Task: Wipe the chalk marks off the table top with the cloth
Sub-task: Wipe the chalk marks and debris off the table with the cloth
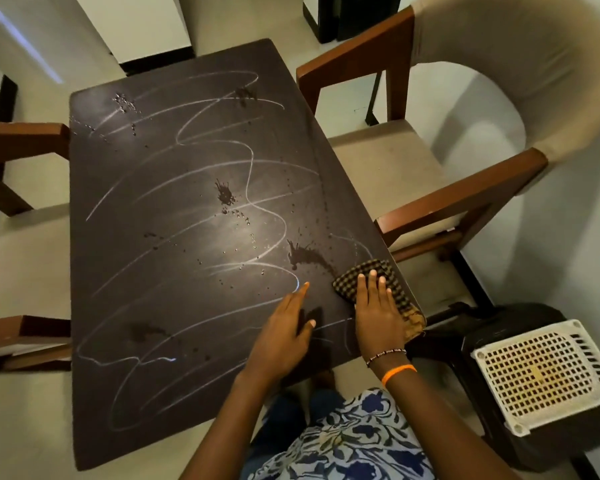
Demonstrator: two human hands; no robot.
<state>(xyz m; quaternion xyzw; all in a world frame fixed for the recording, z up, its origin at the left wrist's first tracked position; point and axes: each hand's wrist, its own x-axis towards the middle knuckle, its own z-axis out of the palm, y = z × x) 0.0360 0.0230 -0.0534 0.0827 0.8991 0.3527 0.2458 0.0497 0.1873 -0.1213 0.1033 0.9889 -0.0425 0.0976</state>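
A single wide-angle view looks from the person's head, forward and steeply down onto the dark bench (174, 271), close enough that the bench fills most of the frame. Its near edge runs off toward the bottom, its far end lies at top, and straight lines bow at the frame's margins.

We see a pale floor (430, 32) and white walls (568, 237). Wooden armchairs (465, 188) with beige cushions flank the dark desk (125, 265), and a black stool (520, 386) with a white perforated top stands near its right corner.
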